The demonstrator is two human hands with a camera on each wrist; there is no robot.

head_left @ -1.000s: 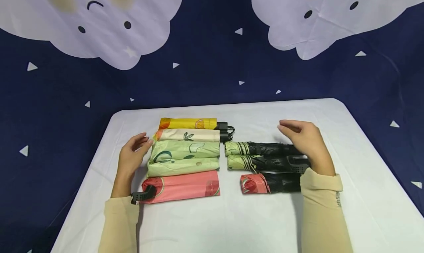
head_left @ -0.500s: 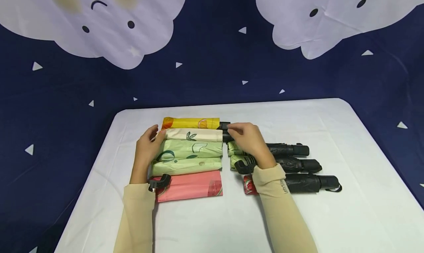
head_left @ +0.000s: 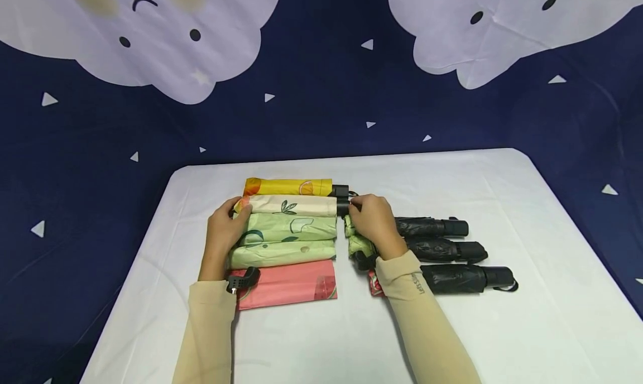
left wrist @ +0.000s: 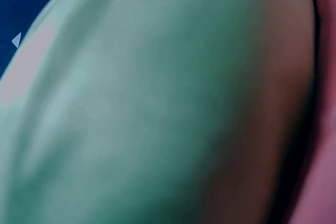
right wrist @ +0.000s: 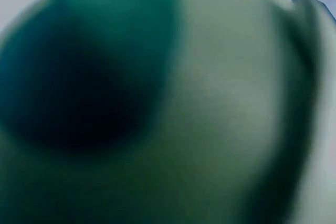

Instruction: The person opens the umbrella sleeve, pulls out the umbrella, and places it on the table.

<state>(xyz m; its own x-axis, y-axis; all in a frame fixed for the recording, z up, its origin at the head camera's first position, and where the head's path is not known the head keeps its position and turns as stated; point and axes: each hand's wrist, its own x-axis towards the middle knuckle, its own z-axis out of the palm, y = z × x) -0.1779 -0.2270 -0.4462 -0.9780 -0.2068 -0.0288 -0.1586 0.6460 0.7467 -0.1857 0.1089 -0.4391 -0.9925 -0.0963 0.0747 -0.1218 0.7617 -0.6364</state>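
Note:
Folded umbrellas and flat fabric sleeves lie in two columns in the head view. My left hand (head_left: 224, 228) holds the left end of a cream umbrella (head_left: 301, 205) with a leaf print, thumb on the near side and fingers beyond. At its black handle (head_left: 343, 206), the fingers of my right hand (head_left: 374, 221) grip the other end. A yellow umbrella (head_left: 288, 187) lies just behind it. Just in front are two green sleeves (head_left: 286, 228), then a pink sleeve (head_left: 296, 283). Both wrist views are filled with blurred green fabric (left wrist: 131, 98).
Under and beyond my right forearm lie three black-handled umbrellas: two with green ends, the rear one (head_left: 432, 226) and the middle one (head_left: 442, 250), and one with a red end (head_left: 457, 278). All rest on a white table (head_left: 301, 345) before a dark blue cloud-print cloth (head_left: 321, 66).
My right hand has swung left from above the black umbrellas, passing near the yellow umbrella's handle, to the cream umbrella's handle. My left hand has moved right onto its other end.

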